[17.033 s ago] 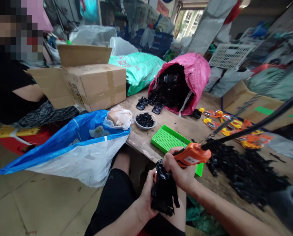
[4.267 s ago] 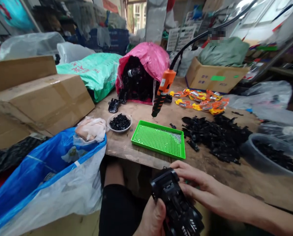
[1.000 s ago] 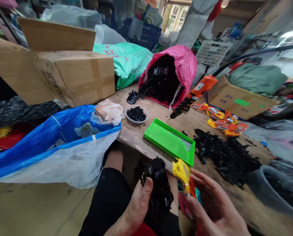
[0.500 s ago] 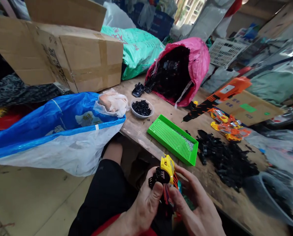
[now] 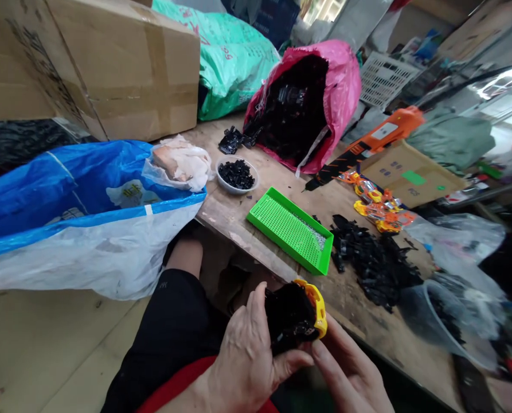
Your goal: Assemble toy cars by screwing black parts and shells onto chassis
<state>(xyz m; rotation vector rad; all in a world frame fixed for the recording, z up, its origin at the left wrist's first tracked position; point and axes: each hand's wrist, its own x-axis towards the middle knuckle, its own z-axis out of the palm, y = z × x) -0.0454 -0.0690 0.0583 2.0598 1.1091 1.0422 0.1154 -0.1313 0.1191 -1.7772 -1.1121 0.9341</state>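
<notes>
Over my lap, my left hand [image 5: 247, 350] is wrapped round a black plastic chassis [image 5: 288, 312], with the fingers on its far side and the thumb along the near edge. A yellow shell [image 5: 319, 310] sits against the chassis at its right end; together they look like a toy car. My right hand [image 5: 350, 367] grips the right, lower end of the toy car, thumb and fingertips pressed to it. Part of the toy is hidden by my hands. Just beyond them a green perforated tray [image 5: 256, 217] lies at the table's edge, with small metal screws in it.
An orange power screwdriver [image 5: 378, 135] points down over the table [image 5: 225, 215]. Beyond the tray are a bowl of small black parts [image 5: 237, 175] and an open pink sack [image 5: 342, 86]. Black parts [image 5: 371, 258], orange-yellow shells [image 5: 380, 212] and a clear tub [image 5: 436, 321] are right; a blue-white sack [image 5: 109, 241] is left.
The toy car has been turned, so its black side now faces up and the yellow shell faces right. My left hand has moved over its near side. The whole view has shifted slightly.
</notes>
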